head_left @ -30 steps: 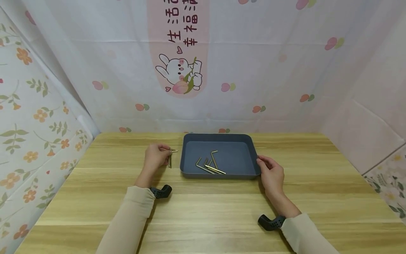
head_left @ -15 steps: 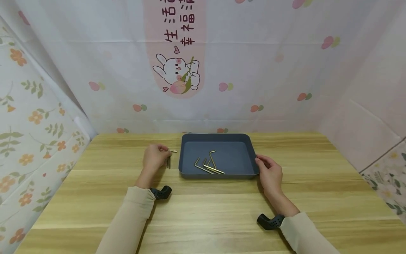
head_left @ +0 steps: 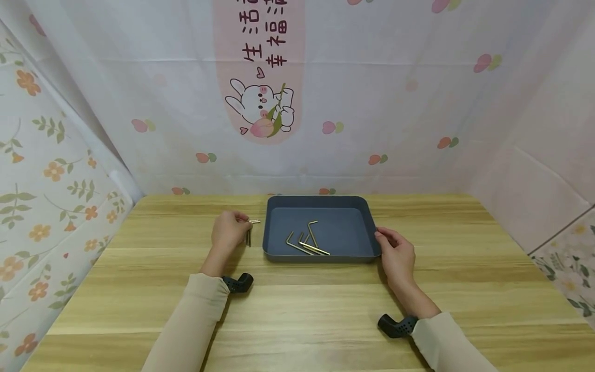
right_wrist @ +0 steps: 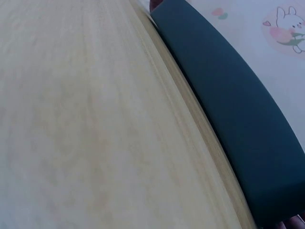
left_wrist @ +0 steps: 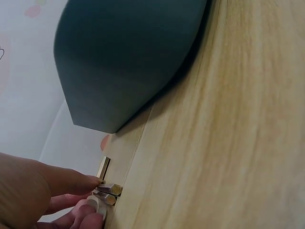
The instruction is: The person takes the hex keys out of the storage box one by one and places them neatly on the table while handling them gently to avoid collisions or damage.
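Observation:
In the head view my left hand point(head_left: 229, 231) is left of a shallow grey-blue tray point(head_left: 346, 227). Its thumb and fingers pinch brass-coloured hex keys point(head_left: 249, 237) at the table surface; the palm hides part of them. Up close in the left wrist view, the hexagonal ends of two hex keys point(left_wrist: 112, 189) stick out beneath the thumb point(left_wrist: 71, 180). Several more hex keys point(head_left: 299, 246) lie loosely inside the tray, toward its front left. At the tray's right side my right hand point(head_left: 398, 256) grips the wall between thumb and fingers.
Both stand on a wood-grain table point(head_left: 307, 315). A printed curtain point(head_left: 395, 103) hangs behind the table's back edge, with a floral cloth point(head_left: 56, 217) at the left. Each wrist carries a black camera mount point(head_left: 239, 282).

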Demonstrator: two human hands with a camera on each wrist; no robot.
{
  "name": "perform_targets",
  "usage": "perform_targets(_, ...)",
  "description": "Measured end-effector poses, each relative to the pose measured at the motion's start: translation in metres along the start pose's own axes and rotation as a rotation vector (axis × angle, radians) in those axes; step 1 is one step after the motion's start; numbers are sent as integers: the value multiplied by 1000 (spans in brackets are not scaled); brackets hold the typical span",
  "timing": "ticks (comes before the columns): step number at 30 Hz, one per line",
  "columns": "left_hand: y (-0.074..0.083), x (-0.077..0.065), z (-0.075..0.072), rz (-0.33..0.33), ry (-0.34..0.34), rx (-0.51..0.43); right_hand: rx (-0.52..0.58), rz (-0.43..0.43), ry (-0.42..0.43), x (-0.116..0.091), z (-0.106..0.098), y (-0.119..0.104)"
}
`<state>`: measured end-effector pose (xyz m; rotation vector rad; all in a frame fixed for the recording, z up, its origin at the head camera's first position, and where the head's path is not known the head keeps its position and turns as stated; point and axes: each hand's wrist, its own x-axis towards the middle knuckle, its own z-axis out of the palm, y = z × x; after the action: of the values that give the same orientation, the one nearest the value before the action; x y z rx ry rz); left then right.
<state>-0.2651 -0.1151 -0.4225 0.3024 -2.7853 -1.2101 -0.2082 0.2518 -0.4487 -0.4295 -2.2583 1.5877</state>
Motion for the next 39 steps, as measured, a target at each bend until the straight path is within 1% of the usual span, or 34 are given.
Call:
perform_targets(6,-1,1,1,1,-15,-17,-4,-11,-3,1,-1,-1)
perform_targets(9,-3,1,2,6,-35,-29,-2,-11,-6,0,-1,-2)
perform_targets(13,-7,0,-1,-1,-72,-55,-4,13,-30,-1,0,-2)
perform_targets(17,-9,1,-6,-24,-100,-90,-3,33,-64,-3,1,-1)
perform_targets(20,-5,3,-8,-11,-97,-100,-8,28,-46,-2,1,-1)
perform_targets(22,0,4,-9,12,-86,-112,-17,25,-32,-1,1,-2)
perform_targets(25,13,1,-11,72,-74,-131,-21,26,-33,1,0,-2)
perform_targets(31,48,-16,-7,206,-77,-220,-12,9,-25,1,-2,0)
perform_targets(33,58,-22,-4,241,-96,-229,-8,-1,-14,1,-2,1)
perform_targets(35,66,-27,-1,270,-133,-222,-3,-10,-11,1,-1,1)
perform_targets(36,70,-28,0,278,-160,-201,-3,-13,-8,1,-1,1)
perform_targets(39,81,-29,4,272,-259,-134,-2,-11,-9,1,0,1)
